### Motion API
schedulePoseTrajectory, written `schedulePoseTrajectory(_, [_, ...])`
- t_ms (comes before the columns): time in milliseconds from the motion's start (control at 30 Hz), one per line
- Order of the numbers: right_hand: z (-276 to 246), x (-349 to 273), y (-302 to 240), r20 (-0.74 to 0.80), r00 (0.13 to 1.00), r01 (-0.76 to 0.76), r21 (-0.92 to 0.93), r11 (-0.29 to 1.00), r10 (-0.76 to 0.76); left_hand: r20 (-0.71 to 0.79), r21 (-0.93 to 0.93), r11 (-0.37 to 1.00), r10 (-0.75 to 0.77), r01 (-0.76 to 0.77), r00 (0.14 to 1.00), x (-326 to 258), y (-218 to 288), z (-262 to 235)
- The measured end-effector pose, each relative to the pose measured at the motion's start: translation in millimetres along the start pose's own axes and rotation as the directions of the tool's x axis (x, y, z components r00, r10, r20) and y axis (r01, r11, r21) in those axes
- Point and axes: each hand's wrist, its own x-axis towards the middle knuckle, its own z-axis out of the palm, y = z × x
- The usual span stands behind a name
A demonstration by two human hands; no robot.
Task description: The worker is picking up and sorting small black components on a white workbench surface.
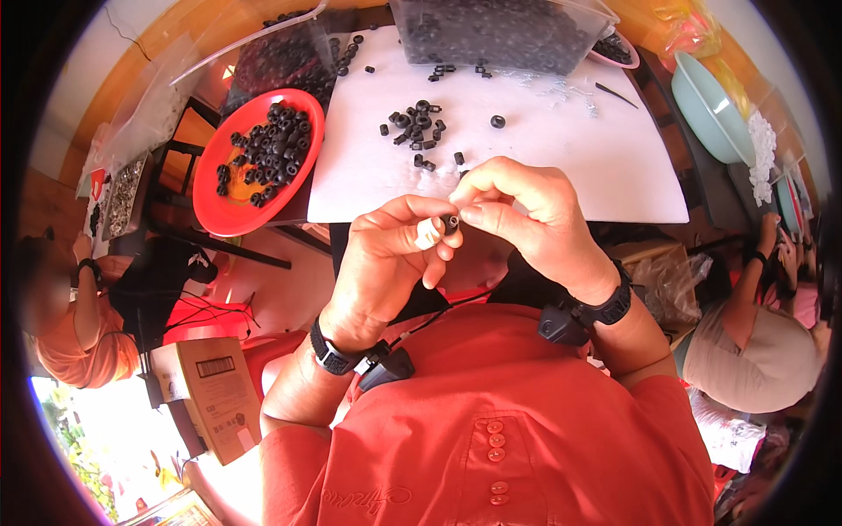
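My left hand [368, 254] pinches a small black hollow cylindrical part [451, 223] between thumb and fingers, and a white wrap covers part of one digit. Its open end faces up. Close against it, my right hand [537, 223] has thumb and forefinger pressed together; whatever they hold is too small or hidden to name. Both hands are in front of the near edge of a white board [579, 158]. On the board lies a loose pile of small black parts [412, 127], with one black ring [497, 122] apart to the right.
At the left stands a red plate [206, 188] heaped with black rings. A clear plastic bin [509, 39] of black parts stands at the back, beside small clear pieces [579, 96] and a dark pointed tool [617, 95]. A pale green basin [710, 105] is at right. Other people sit on both sides.
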Motion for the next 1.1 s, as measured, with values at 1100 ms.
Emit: schedulePoseTrajectory(1100, [24.4, 11.4, 14.0, 0.105, 0.837, 0.426, -0.741, 0.519, -0.536, 0.031, -0.116, 0.988, 0.103, -0.099, 0.994, 23.9, 12.3, -15.8])
